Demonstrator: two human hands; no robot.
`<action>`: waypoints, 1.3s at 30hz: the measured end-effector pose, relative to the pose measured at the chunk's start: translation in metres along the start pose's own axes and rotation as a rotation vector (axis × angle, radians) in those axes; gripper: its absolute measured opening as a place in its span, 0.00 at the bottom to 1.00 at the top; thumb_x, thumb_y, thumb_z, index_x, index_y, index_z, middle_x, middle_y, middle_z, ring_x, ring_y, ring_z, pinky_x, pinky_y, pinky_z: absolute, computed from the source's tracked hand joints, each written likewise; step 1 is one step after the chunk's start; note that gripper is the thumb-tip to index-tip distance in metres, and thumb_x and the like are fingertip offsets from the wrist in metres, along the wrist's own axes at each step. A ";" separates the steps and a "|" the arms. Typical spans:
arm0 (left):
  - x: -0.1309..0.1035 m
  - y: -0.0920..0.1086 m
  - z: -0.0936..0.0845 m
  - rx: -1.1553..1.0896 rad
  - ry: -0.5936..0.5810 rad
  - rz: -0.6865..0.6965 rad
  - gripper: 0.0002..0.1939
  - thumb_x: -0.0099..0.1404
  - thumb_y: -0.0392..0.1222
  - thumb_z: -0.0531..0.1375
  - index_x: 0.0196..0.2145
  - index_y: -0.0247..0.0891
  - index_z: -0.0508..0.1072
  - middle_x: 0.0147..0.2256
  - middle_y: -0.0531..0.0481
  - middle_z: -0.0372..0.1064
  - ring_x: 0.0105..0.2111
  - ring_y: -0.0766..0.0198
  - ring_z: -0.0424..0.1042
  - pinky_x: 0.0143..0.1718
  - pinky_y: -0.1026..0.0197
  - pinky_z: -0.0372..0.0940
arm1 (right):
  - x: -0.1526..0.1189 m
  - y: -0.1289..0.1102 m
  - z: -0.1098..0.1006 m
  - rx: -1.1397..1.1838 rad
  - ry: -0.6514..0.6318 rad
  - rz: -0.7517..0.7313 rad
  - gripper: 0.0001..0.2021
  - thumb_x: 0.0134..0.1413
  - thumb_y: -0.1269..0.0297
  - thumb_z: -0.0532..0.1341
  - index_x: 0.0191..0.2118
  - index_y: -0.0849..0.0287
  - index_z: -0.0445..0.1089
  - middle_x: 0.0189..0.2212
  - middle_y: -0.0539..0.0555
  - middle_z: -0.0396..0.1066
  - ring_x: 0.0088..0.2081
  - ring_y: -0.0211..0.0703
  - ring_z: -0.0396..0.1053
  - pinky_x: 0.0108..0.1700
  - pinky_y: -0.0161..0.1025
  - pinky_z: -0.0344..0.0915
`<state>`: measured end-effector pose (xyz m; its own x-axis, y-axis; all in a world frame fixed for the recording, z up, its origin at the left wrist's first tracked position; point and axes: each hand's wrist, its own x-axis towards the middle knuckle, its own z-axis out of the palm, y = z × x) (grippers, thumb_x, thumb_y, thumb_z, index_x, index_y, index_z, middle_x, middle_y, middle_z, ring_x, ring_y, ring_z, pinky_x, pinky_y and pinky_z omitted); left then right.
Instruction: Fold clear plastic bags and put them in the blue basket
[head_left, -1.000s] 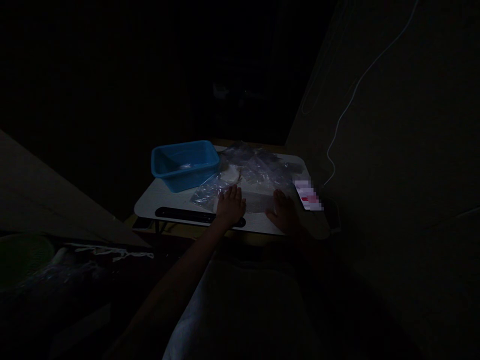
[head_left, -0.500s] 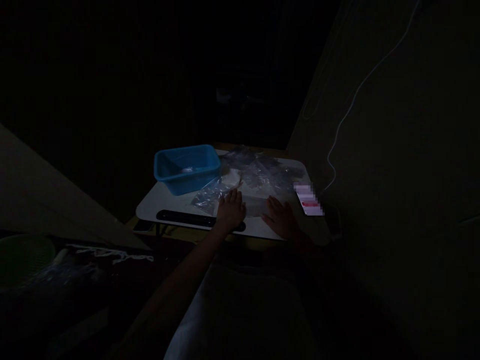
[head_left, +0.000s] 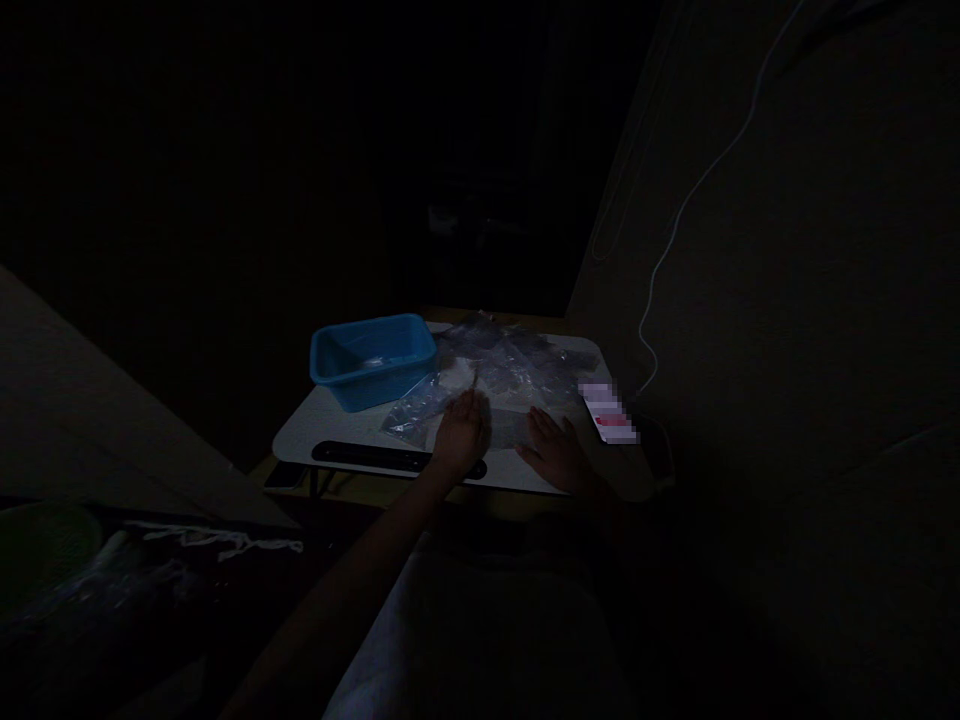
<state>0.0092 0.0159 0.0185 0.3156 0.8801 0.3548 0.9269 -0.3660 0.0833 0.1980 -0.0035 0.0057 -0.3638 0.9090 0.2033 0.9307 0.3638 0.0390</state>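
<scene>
My left hand point(head_left: 460, 434) lies flat, palm down, at the left end of a clear plastic bag point(head_left: 506, 428) on the white folding table point(head_left: 360, 425). On the bag's right end rests my right hand point(head_left: 555, 450), its fingers stretched out and the thumb apart. Just beyond my left hand is a small white item point(head_left: 459, 373), too dim to name. A crumpled heap of clear plastic bags point(head_left: 510, 358) spreads behind both hands. Another shiny clear bag point(head_left: 409, 415) lies left of my left hand.
A blue plastic basin point(head_left: 375, 385) stands at the table's back left, with something pale inside. A lit phone point(head_left: 609, 415) lies at the right edge. A white cable point(head_left: 679, 215) hangs along the right wall. A green basket point(head_left: 45, 550) sits low at left. The room is very dark.
The whole scene sits slightly lower in view as the head has tilted. Both hands stay flat at the bag's two ends, with only slight shifts of the fingers.
</scene>
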 end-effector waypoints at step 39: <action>-0.002 0.007 0.004 0.008 -0.222 0.009 0.28 0.68 0.48 0.35 0.57 0.30 0.54 0.60 0.40 0.47 0.61 0.56 0.43 0.57 0.51 0.44 | -0.002 -0.001 0.000 -0.025 0.024 -0.019 0.30 0.57 0.50 0.44 0.58 0.68 0.52 0.59 0.65 0.49 0.60 0.50 0.47 0.56 0.56 0.46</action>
<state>0.0155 0.0126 0.0145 0.3602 0.9221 0.1416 0.9251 -0.3726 0.0735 0.1981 -0.0053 0.0057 -0.3807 0.8966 0.2260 0.9244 0.3755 0.0675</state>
